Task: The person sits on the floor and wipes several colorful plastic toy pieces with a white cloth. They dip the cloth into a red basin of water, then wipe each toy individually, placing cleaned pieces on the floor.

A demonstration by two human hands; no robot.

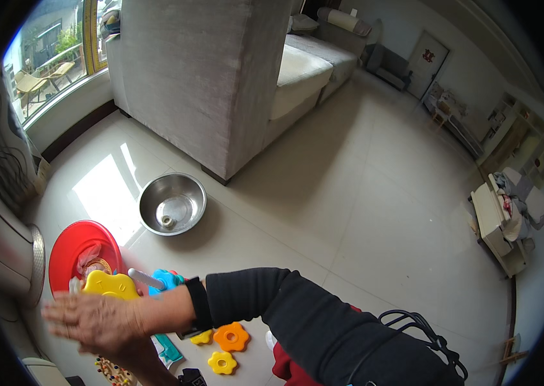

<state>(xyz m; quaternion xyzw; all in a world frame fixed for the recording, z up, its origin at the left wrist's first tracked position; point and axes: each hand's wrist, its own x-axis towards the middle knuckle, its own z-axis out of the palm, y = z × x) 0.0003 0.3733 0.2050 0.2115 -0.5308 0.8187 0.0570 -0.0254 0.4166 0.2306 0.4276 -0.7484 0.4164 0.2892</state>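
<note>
My right hand (96,321), blurred, reaches across to the lower left with its fingers stretched out and slightly apart. It overlaps the near edge of a large yellow flower-shaped plastic gear (110,284) with raised letters. Below it my left wrist (144,362) shows; the left hand is mostly hidden behind the right. A blue toy gear (166,279) with a light grey rod (144,278) is just beyond my right wrist. On the floor near my right forearm lie an orange flower-shaped gear (232,337), a yellow one (222,363) and part of another yellow one (201,337).
A red plastic basin (62,251) holds a clear bag. Beyond it stands a steel basin (197,205) with a small ring-shaped item inside. A teal-and-white item (169,350) and a beaded item (113,372) lie near my left forearm. A grey sofa (180,82) stands ahead.
</note>
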